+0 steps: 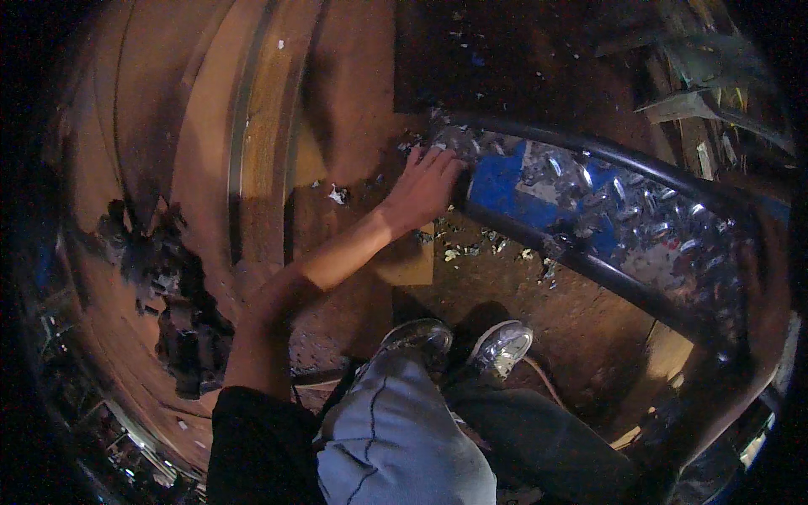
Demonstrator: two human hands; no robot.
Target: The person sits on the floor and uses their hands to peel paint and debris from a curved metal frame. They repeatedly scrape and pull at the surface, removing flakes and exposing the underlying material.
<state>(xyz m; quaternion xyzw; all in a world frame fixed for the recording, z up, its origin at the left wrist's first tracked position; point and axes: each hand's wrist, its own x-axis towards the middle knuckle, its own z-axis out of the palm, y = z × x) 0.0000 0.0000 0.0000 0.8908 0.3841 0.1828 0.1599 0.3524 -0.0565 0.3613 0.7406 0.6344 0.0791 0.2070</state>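
A long panel of raised tread plate point(619, 198) with dark rounded rims slants across the right side, blue and grey patches on its metal. My left hand point(427, 183) reaches to its left end, fingers bent over the edge and closed on it. Small pale scraps lie on the floor around that hand, among them a white crumpled scrap point(337, 195). At the lower right, a shadowed shape that looks like my right forearm point(741, 412) runs up toward the panel's right end. Darkness hides the fingers of my right hand.
My shoes point(502, 345) stand on the brown floor below the panel. A dark, jagged machine part point(181, 311) lies at the left. A long wooden strip point(265, 135) runs up the left side. Torn pale sheets point(686, 105) are piled at the upper right.
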